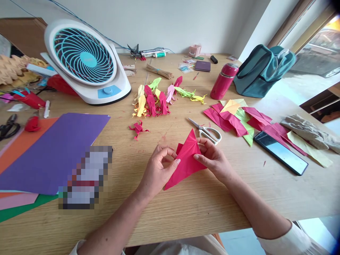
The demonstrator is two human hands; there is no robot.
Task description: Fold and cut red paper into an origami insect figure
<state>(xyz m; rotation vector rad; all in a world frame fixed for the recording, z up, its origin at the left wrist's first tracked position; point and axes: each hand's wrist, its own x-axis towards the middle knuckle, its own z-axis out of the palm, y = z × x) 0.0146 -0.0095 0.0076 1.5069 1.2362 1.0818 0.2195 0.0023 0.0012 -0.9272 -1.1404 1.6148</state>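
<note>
A folded magenta paper piece (pixel 186 157), pointed at the top, lies on the wooden table (pixel 186 205) near its front edge. My left hand (pixel 159 166) pinches its left edge with thumb and fingers closed. On the other side, my right hand (pixel 212 157) grips its right side, fingers pressed on the fold. White-handled scissors (pixel 208 131) lie just behind my right hand. A small red origami figure (pixel 138 128) sits to the left behind my left hand.
Several coloured origami figures (pixel 156 97) lie mid-table. Folded paper sheets (pixel 239 118) and a black phone (pixel 281 153) lie right. A purple sheet (pixel 55 152) covers the left, a white fan (pixel 85 60) stands behind it. A red bottle (pixel 223 81) and teal bag (pixel 261 71) stand at the back right.
</note>
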